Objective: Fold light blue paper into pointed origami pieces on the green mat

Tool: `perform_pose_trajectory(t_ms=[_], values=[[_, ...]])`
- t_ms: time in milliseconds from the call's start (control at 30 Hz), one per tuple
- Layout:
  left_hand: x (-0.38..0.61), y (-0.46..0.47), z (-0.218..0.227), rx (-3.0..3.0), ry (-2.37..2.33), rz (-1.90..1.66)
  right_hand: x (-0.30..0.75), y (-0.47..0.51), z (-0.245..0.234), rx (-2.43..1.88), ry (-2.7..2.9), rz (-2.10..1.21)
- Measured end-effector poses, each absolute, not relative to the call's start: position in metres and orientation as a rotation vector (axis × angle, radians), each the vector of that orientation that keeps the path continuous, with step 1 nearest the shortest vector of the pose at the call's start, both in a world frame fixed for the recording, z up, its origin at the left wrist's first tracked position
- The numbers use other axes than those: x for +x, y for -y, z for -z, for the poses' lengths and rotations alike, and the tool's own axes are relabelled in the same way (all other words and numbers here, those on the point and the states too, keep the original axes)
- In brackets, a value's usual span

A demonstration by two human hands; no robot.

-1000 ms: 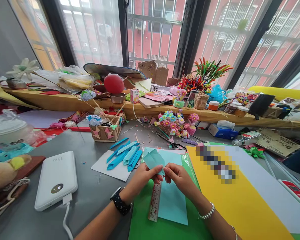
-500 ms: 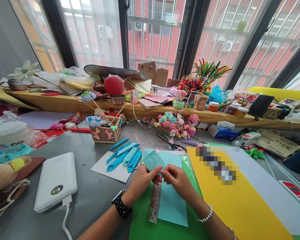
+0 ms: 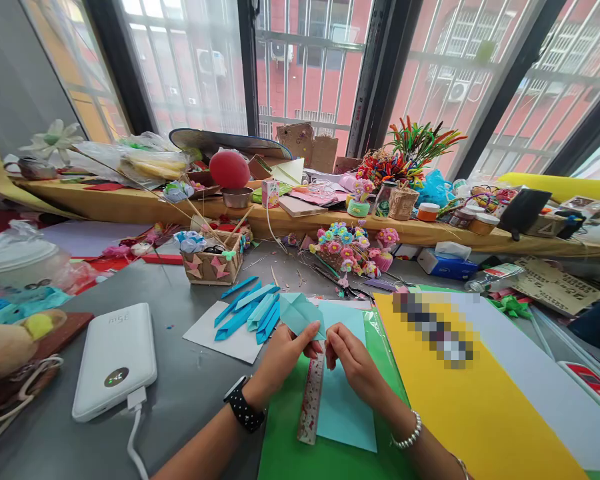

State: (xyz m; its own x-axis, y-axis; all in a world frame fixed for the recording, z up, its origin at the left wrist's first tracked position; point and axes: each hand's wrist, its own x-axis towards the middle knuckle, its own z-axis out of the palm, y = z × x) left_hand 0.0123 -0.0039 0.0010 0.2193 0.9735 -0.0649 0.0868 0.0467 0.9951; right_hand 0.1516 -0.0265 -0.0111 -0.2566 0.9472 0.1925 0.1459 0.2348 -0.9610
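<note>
A folded piece of light blue paper [image 3: 300, 311] is pinched between the thumb and fingers of my left hand [image 3: 283, 355], raised over the work surface. Close to the paper's right corner, my right hand [image 3: 354, 363] has its fingers curled and pressed together; whether anything is between them is hidden. Below my hands lies a light blue sheet [image 3: 347, 410], with a clear patterned ruler [image 3: 311, 407] along its left edge. Both rest on a green sheet [image 3: 285, 437]. Several folded blue paper pieces [image 3: 236, 320] lie on a white sheet [image 3: 200, 335] to the left.
A white power bank [image 3: 117, 360] with a cable sits at the left. Yellow card [image 3: 460, 407] spreads to the right. Behind stand a small decorated box [image 3: 213, 263], crocheted flowers [image 3: 347, 247], scissors [image 3: 350, 291] and a tissue box [image 3: 447, 263]. A cluttered ledge [image 3: 290, 223] runs below the window.
The folded paper has shifted slightly left and turned in my left hand. My right hand's fingers have drawn back a little from it and curled more.
</note>
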Motion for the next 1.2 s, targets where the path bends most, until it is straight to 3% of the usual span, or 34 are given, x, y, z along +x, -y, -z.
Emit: perform_pose_trajectory(t_ms=[567, 1200], values=[[0.0145, 0.0035, 0.0011, 1.280, -1.063, -0.947, 0.1549, 0.0240, 0.0084, -0.988, 1.578, -1.302], [0.0152, 0.0058, -0.0026, 1.442, -0.957, -0.780, 0.1580, 0.0232, 0.0103, -1.090, 1.530, -1.105]])
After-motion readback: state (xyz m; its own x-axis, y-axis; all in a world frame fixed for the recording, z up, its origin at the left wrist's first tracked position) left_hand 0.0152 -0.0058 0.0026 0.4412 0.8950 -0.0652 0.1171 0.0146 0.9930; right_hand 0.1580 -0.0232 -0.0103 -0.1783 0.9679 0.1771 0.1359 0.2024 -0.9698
